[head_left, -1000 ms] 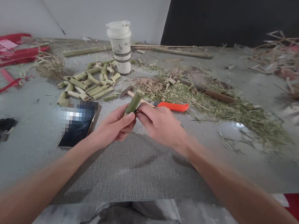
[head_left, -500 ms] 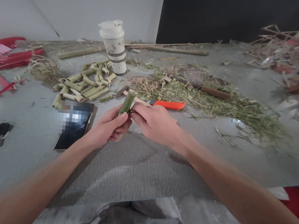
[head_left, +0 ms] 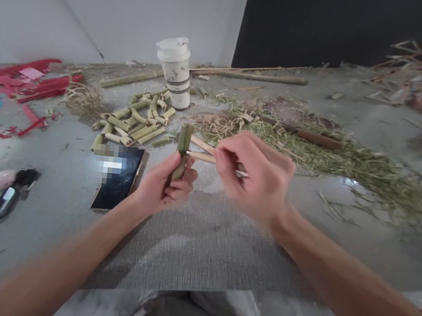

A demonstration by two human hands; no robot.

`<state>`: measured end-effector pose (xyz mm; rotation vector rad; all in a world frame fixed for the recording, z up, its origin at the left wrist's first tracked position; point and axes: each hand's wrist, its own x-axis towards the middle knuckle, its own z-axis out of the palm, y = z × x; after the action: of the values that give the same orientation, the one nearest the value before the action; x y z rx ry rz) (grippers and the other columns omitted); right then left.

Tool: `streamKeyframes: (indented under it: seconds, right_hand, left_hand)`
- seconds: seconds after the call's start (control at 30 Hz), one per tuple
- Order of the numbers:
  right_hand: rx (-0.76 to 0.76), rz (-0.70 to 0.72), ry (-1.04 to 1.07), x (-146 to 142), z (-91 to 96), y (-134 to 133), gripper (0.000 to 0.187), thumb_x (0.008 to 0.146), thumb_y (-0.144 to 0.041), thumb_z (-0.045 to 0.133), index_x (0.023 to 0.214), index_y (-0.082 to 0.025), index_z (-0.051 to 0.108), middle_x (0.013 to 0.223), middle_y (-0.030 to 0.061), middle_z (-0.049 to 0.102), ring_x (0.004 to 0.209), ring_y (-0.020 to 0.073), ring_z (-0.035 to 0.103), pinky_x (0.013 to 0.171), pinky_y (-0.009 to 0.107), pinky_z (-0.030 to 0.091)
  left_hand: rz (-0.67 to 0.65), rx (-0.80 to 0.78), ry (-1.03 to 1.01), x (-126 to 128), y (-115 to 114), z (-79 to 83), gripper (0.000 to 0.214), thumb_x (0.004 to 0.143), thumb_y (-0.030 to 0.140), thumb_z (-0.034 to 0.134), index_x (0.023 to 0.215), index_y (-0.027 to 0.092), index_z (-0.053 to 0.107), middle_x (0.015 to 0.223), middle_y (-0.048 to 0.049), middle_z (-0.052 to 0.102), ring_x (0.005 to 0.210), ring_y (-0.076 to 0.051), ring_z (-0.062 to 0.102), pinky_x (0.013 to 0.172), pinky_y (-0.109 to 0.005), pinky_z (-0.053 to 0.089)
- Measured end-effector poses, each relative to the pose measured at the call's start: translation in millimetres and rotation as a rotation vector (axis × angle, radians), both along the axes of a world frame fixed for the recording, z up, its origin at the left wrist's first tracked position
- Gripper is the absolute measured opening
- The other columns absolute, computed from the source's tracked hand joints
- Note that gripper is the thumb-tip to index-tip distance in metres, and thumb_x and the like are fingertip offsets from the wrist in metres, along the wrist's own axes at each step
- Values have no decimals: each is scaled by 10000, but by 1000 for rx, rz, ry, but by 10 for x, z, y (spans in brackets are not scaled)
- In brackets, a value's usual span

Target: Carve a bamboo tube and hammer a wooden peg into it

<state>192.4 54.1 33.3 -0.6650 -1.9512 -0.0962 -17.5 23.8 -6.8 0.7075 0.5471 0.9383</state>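
Note:
My left hand (head_left: 163, 183) is closed around a short green bamboo piece (head_left: 185, 139), held upright with its top end above the thumb. My right hand (head_left: 260, 175) pinches a slim tool with a pale wooden shaft (head_left: 204, 157). Its small, shiny tip points left and meets the side of the bamboo, just above my left fingers; the exact kind of tool cannot be made out. Behind it, the wooden handle of a hammer (head_left: 200, 143) lies on the table, its head hidden by the bamboo. A grey textured mat (head_left: 201, 247) is beneath both hands.
Several cut bamboo pieces (head_left: 146, 132) lie left of a lidded white cup (head_left: 176, 76). A dark phone (head_left: 121, 184) is beside my left wrist. Green shavings (head_left: 368, 169) spread to the right, with a heap of thin sticks (head_left: 410, 93) beyond. Red strips (head_left: 48, 88) lie far left.
My right hand has drawn away to the right from the bamboo, and the slim tool in it now shows. The orange handle is hidden behind that hand. The view has shifted left.

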Motion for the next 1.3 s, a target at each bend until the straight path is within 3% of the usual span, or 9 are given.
streamKeyframes:
  seconds: [0.23, 0.43, 0.63, 0.83, 1.1, 1.3]
  right_hand:
    - [25, 141, 81, 18, -28, -34, 213, 1035, -147, 599, 842, -228, 637, 625, -60, 600, 530, 85, 480, 525, 258, 410]
    - [118, 308, 129, 16, -57, -12, 189, 1017, -129, 567, 877, -228, 645, 648, -40, 632, 552, 108, 534, 535, 278, 442]
    - [71, 267, 68, 51, -95, -2, 229, 1042, -208, 527, 875, -268, 673, 624, -27, 632, 559, 128, 599, 538, 290, 484]
    - [76, 317, 96, 43, -99, 4, 168, 1000, -150, 581, 894, -257, 656, 638, -34, 626, 554, 131, 593, 549, 294, 476]
    - [14, 211, 82, 39, -138, 38, 201, 1023, -172, 586, 847, -256, 635, 624, -47, 611, 529, 114, 517, 544, 275, 434]
    - [7, 188, 39, 42, -163, 37, 186, 1025, -179, 594, 868, -266, 645, 666, -48, 667, 560, 113, 562, 576, 272, 463]
  left_hand:
    - [-127, 100, -131, -72, -39, -49, 314, 1039, 552, 667, 973, 249, 620, 631, 88, 309, 408, -60, 141, 383, -189, 146]
    - [-159, 143, -128, -61, -51, -55, 318, 1046, 562, 628, 984, 251, 609, 622, 89, 314, 400, -68, 154, 377, -195, 151]
    - [-131, 108, -75, -43, -65, -23, 351, 1014, 591, 655, 956, 254, 572, 608, 91, 293, 409, -73, 109, 374, -199, 133]
    - [-112, 107, -32, -39, -43, -9, 378, 993, 600, 679, 928, 245, 565, 606, 92, 296, 410, -68, 114, 374, -194, 161]
    - [102, 99, 150, 36, -15, 10, 499, 913, 648, 789, 874, 221, 533, 625, 98, 338, 469, -55, 125, 386, -150, 126]
    - [224, 148, 266, 66, -20, -33, 491, 958, 654, 737, 903, 231, 495, 645, 104, 358, 452, -41, 160, 397, -140, 146]
